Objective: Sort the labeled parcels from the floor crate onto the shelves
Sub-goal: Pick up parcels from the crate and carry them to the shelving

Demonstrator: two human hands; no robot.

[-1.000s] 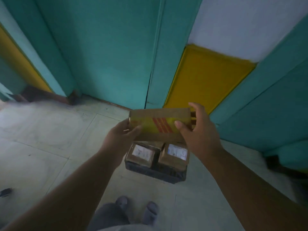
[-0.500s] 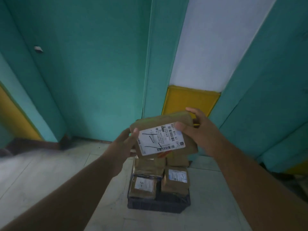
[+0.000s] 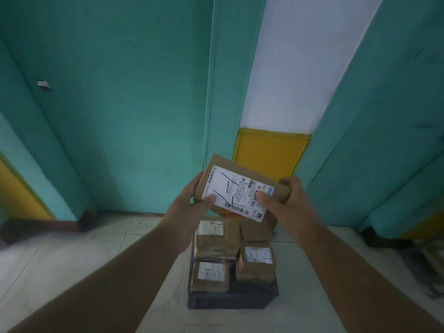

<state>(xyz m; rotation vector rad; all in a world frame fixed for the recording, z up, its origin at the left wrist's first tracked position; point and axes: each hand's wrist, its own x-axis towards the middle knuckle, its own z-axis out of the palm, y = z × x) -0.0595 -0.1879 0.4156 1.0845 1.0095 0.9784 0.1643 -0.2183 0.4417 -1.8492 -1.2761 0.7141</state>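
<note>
— Your left hand [image 3: 192,203], what has it got?
— Its fingers wrap the left end of a brown parcel [image 3: 242,186], thumb pressed on the white label [image 3: 236,193].
— And your right hand [image 3: 286,198]?
— It grips the parcel's right end, thumb on the label too. You hold it tilted at the middle of the frame, above the dark floor crate [image 3: 230,299].
— What's in the crate?
— At lower centre, more labeled parcels [image 3: 217,239] packed side by side on the pale floor [image 3: 72,255].
</note>
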